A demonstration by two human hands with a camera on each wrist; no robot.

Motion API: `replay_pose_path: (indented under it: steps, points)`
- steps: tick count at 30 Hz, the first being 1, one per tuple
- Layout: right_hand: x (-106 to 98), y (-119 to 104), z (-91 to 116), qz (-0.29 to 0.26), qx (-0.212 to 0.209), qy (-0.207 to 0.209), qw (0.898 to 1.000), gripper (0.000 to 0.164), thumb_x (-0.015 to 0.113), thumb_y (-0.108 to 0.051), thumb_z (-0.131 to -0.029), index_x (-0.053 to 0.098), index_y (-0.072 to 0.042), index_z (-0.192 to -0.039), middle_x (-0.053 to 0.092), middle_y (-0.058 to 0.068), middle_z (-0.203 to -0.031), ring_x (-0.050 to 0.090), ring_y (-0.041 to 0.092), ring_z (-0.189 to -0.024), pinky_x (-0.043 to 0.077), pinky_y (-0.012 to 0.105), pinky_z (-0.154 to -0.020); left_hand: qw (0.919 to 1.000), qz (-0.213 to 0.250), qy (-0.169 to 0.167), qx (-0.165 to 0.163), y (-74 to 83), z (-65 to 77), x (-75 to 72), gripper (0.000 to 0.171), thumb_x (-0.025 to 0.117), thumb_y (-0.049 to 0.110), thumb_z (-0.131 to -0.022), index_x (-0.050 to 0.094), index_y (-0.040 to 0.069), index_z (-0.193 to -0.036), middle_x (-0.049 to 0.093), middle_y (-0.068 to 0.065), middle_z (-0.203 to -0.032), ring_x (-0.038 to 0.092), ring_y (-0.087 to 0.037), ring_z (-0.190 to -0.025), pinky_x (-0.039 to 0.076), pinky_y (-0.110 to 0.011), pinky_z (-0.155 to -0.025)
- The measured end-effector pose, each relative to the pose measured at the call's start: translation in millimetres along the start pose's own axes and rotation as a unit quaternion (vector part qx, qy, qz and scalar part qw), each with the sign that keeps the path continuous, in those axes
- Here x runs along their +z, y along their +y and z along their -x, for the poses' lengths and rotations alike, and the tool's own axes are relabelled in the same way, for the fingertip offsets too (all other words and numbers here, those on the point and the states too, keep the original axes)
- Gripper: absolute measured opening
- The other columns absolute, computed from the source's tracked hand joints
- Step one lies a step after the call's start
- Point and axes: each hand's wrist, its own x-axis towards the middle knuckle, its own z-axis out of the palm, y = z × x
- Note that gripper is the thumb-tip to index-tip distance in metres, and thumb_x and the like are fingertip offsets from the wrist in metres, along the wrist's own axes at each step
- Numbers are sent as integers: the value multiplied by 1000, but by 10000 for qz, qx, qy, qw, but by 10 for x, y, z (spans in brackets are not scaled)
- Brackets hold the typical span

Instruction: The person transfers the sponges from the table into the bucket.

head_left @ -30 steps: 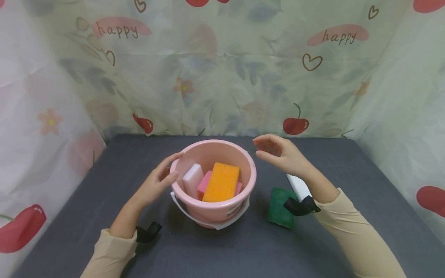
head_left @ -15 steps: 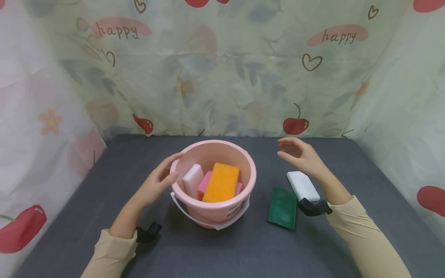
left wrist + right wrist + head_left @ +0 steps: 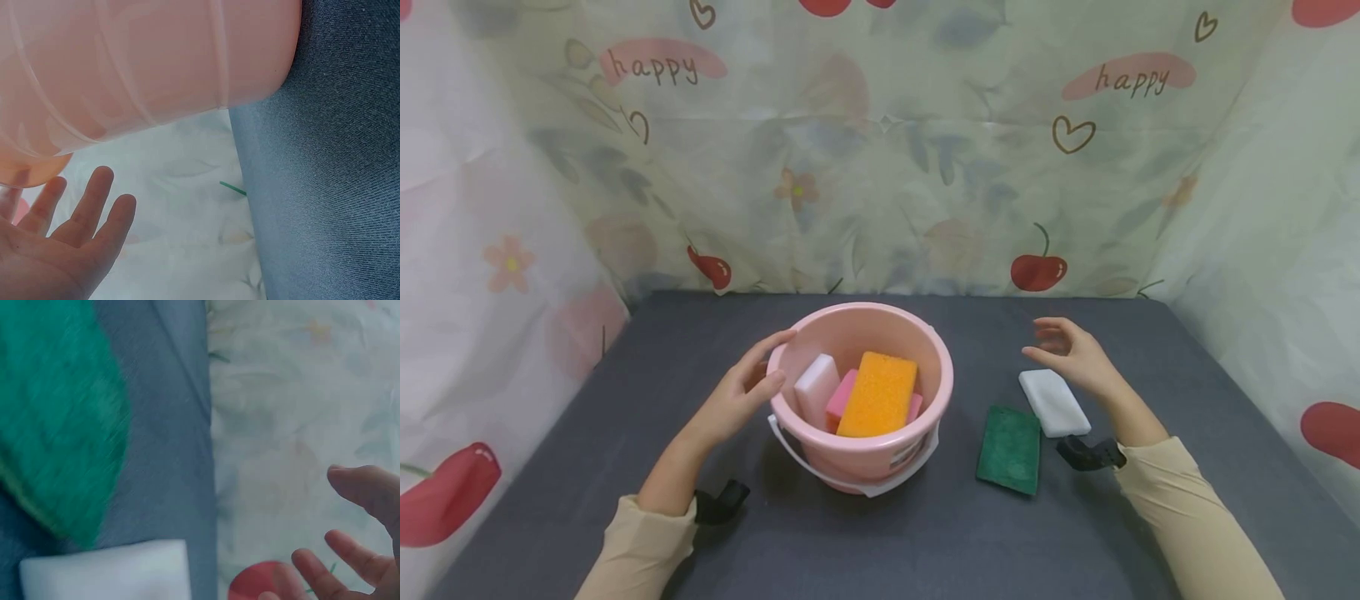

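Note:
My left hand point(image 3: 735, 392) is at the left side of a pink bucket point(image 3: 853, 454), its index fingertip and thumb right at the rim. The left wrist view shows the other fingers point(image 3: 94, 206) stretched out beside the bucket wall point(image 3: 150, 56). Inside the bucket lie an orange sponge point(image 3: 878, 393), a pink sponge point(image 3: 841, 400) partly hidden under it, and a white sponge point(image 3: 816, 387) leaning at the left. My right hand point(image 3: 1078, 358) hovers with loosely bent fingers just above the far end of a white sponge block point(image 3: 1054, 403). Nothing is in it.
A green scouring pad point(image 3: 1009, 450) lies on the dark table point(image 3: 880, 550) between the bucket and the white block. The bucket's white handle point(image 3: 872, 485) hangs down at its front. A printed curtain point(image 3: 880, 167) encloses the table's back and sides.
My right hand has moved right and lower, from beside the bucket's rim to over the white sponge block, which the forearm partly covered before. My left hand and the bucket have stayed put.

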Motion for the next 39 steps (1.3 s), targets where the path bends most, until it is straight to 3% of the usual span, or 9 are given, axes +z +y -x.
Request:
replay_pose_path:
  steps: [9,16,26,34,39]
  points:
    - [24,232,2,403,631,-258,9969,79,62,-38,-87,23,2,-144,29,33,-144,32,49,-130,36,59,-99,10000,-18,-8,-27,13,-4,0,53,46,14,-94,30,20,-145,32,-15,-148,49,-40,-118,50,-24,-84]
    - [56,353,-2,637,842,-631,9924,88,65,-37,-85,16,6,-144,24,40,-141,29,55,-128,36,60,-98,10000,-78,-7,-45,14,0,-1,53,46,14,-94,30,21,-145,31,-14,-148,49,-39,-119,51,-31,-87]
    - [137,424,10,695,873,-754,9909,89,69,-32,-82,17,8,-142,30,41,-135,40,49,-118,44,51,-86,9999,-107,0,-77,11,-5,-1,54,46,15,-94,30,21,-145,31,-14,-149,48,-41,-121,49,-49,-90]
    - [168,481,5,828,652,-677,9921,87,71,-28,-81,20,11,-141,33,42,-133,44,48,-113,46,46,-81,10000,-57,-20,-8,-10,-6,-5,54,46,14,-94,30,20,-145,31,-15,-148,49,-40,-118,52,-29,-86]
    - [175,478,5,896,562,-615,9925,84,70,-26,-82,21,11,-140,34,43,-132,43,50,-115,46,49,-82,10000,-31,-26,-33,-7,-2,-3,54,46,14,-94,29,20,-145,31,-16,-148,49,-40,-119,51,-26,-85]
